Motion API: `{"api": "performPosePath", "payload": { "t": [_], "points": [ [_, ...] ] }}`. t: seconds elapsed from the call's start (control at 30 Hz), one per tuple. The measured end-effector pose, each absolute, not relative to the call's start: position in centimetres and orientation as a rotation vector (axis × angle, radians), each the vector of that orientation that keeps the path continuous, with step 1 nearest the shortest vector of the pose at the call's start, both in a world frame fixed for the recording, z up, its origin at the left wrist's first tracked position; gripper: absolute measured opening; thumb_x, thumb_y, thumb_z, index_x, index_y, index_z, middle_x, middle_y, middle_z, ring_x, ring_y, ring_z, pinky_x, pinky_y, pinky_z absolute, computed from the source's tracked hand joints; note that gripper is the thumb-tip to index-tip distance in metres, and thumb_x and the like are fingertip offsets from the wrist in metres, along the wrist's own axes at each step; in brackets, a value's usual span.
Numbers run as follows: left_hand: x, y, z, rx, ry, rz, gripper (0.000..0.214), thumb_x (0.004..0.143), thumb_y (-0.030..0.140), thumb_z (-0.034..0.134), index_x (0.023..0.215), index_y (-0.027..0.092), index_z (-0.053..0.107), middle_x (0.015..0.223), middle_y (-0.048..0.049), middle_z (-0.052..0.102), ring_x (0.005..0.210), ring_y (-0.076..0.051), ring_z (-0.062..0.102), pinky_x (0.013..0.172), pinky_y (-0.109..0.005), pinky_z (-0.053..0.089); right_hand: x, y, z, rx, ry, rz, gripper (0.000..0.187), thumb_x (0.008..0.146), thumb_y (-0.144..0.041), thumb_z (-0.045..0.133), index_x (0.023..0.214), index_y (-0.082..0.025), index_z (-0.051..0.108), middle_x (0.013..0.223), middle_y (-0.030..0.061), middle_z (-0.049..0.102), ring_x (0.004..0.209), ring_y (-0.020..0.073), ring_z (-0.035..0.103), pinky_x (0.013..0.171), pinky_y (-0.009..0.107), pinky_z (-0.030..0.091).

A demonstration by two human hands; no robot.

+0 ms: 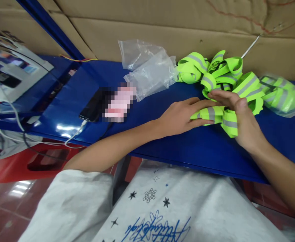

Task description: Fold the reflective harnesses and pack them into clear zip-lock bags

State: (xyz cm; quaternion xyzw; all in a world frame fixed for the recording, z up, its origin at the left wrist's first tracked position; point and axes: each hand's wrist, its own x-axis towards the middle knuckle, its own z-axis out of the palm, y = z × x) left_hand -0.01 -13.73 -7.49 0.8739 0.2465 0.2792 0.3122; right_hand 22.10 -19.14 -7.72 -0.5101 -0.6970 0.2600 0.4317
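Fluorescent strap (pixel 213 113), right of centre: was partly folded, pinched between the left hand's (pixel 177 116) fingers; right hand (pixel 245 122) touched it, grip impossible to tell. Bagged straps (pixel 286 95), far right: seemed done. Loose straps (pixel 231 69), upper right: were unbagged, crowding both hands. Transparent bags (pixel 153 69), upper centre: lay near a cabled phone (pixel 93 104).

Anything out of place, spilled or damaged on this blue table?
No spill or damage stands out. The one odd thing is a pixelated pink patch by the black phone, hiding detail there. The yellow-green bands lie in a loose, jumbled heap, with clear plastic bags overlapping askew to its left.
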Motion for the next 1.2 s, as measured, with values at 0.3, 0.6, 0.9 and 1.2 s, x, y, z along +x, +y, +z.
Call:
{"api": "performPosePath", "payload": {
  "t": [0.3, 0.6, 0.9, 1.2],
  "points": [
    [-0.1, -13.3, -8.1, 1.736, 0.601, 0.506, 0.091, 0.071, 0.032, 0.091, 0.144, 0.022, 0.037, 0.123, -0.0091, 0.065, 0.087, -0.019, 0.072, 0.07, -0.032, 0.061, 21.0, -20.0, -8.5, -1.239, -2.004, 0.369, 0.047, 0.097, -0.049, 0.071, 0.136, -0.024, 0.074, 0.123, 0.0055, 0.08, 0.1, 0.025, 0.079, 0.087, 0.035, 0.063],
    [0.0, -13.5, -9.0, 1.517, 0.615, 0.48, 0.116, 0.062, 0.022, 0.097, 0.153, 0.027, 0.026, 0.12, -0.0064, 0.065, 0.096, -0.022, 0.075, 0.077, -0.039, 0.068, 21.1, -19.7, -8.2, -1.345, -1.941, 0.594, 0.043, 0.093, -0.055, 0.074, 0.128, -0.03, 0.075, 0.115, 0.0022, 0.08, 0.086, 0.023, 0.075, 0.079, 0.037, 0.061],
    [-3.1, -14.6, -4.3, 1.994, 0.677, 0.443, 0.097, 0.089, 0.045, 0.082, 0.165, 0.033, 0.023, 0.144, -0.0136, 0.06, 0.112, -0.025, 0.073, 0.093, -0.041, 0.067, 21.2, -18.8, -8.3, -1.319, -1.649, 0.76, 0.035, 0.088, -0.055, 0.078, 0.109, -0.027, 0.08, 0.101, 0.0004, 0.08, 0.094, 0.026, 0.077, 0.084, 0.039, 0.063],
    [-13.7, -9.4, -3.3, 2.988, 1.388, 0.136, 0.037, 0.095, 0.021, 0.056, 0.126, 0.029, 0.074, 0.133, -0.011, 0.074, 0.131, -0.037, 0.064, 0.124, -0.072, 0.032, 21.1, -17.2, -10.8, -1.334, -1.56, 0.739, 0.039, 0.087, -0.057, 0.078, 0.108, -0.025, 0.08, 0.1, 0.0019, 0.081, 0.097, 0.0293, 0.076, 0.088, 0.043, 0.062]
  ]
}}
